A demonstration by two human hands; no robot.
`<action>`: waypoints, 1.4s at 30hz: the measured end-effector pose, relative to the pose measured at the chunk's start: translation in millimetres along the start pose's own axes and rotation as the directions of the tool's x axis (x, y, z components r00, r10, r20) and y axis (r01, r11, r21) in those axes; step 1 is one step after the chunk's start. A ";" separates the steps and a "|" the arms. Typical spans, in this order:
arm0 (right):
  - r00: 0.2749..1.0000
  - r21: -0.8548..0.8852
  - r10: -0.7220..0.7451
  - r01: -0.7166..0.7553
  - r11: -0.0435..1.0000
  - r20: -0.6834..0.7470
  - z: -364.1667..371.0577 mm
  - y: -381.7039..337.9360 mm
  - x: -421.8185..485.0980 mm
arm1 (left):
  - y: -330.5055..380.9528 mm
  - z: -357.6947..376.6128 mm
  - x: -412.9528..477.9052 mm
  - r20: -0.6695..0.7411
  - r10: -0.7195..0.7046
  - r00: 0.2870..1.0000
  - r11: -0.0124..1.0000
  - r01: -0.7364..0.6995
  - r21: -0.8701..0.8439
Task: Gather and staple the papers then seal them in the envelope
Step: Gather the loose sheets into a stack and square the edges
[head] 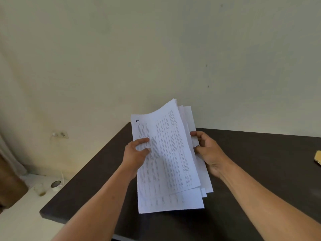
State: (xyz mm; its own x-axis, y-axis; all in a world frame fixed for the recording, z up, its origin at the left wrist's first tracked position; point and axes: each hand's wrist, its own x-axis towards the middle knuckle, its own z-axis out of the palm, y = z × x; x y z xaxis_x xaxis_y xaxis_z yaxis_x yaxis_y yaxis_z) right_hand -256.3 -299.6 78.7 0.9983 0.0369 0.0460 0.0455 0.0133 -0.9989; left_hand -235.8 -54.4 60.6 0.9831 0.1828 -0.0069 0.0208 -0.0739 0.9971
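A loose stack of white printed papers is held up above the dark table, tilted toward me, with its sheets uneven at the bottom and right edges. My left hand grips the stack's left edge, thumb on the top page. My right hand holds the right edge, fingers curled around the back sheets. A brown envelope shows only as a corner at the table's far right edge. No stapler is in view.
The table stands against a pale wall. To the left, lower down, a white surface carries a glass and a small round tin. A wall socket sits on the left.
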 end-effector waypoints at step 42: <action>0.844 -0.381 -0.320 0.152 0.912 -0.429 -101.8 4.8 -41.3 | 27.1 144.9 -36.3 -0.036 0.282 0.959 0.954 -0.284 -0.094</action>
State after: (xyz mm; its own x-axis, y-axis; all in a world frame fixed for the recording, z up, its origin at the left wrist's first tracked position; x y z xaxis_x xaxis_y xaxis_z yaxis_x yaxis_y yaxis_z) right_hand -293.5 -402.8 70.8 0.8444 -0.4022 0.3539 0.2079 -0.3628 -0.9084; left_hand -244.6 -205.1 76.8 0.9420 0.1900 0.2768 -0.2762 -0.0302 0.9606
